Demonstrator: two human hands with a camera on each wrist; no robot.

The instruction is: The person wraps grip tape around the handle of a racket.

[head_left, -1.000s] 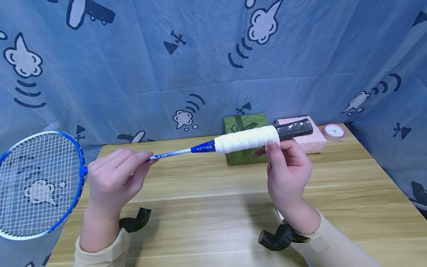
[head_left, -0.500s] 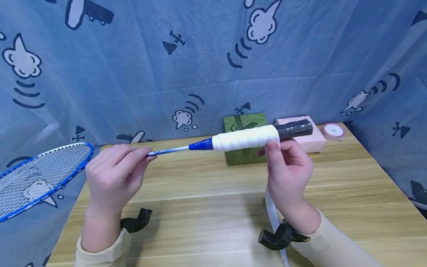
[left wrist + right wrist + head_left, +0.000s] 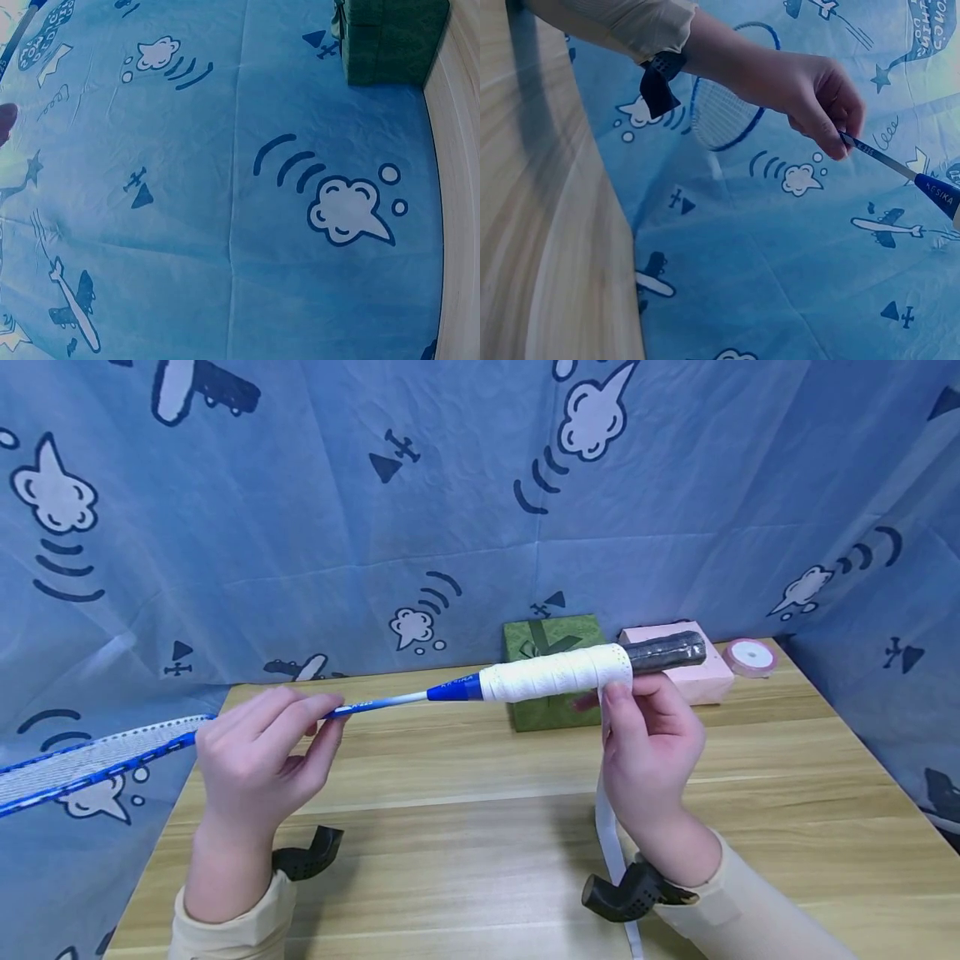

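**Racket held level while white grip tape goes round the handle**

A badminton racket (image 3: 420,697) is held above the wooden table (image 3: 480,860), roughly level, its strung head (image 3: 82,760) turned edge-on at the far left. The left hand (image 3: 255,760) pinches the thin shaft between thumb and curled fingers, a hold that looks suited to twirling the racket. The right hand (image 3: 648,752) curls under the handle (image 3: 592,668), thumb pressed on the edge of the white grip tape (image 3: 551,674), apparently to keep the last turn tight. The black butt end (image 3: 663,652) beyond the hand is unwrapped. A loose tail of tape (image 3: 611,835) hangs from the handle past the right wrist. Behind the handle, on the table, sit a green gift box (image 3: 551,643), a pink box (image 3: 697,681) and a ribbon spool (image 3: 750,656).
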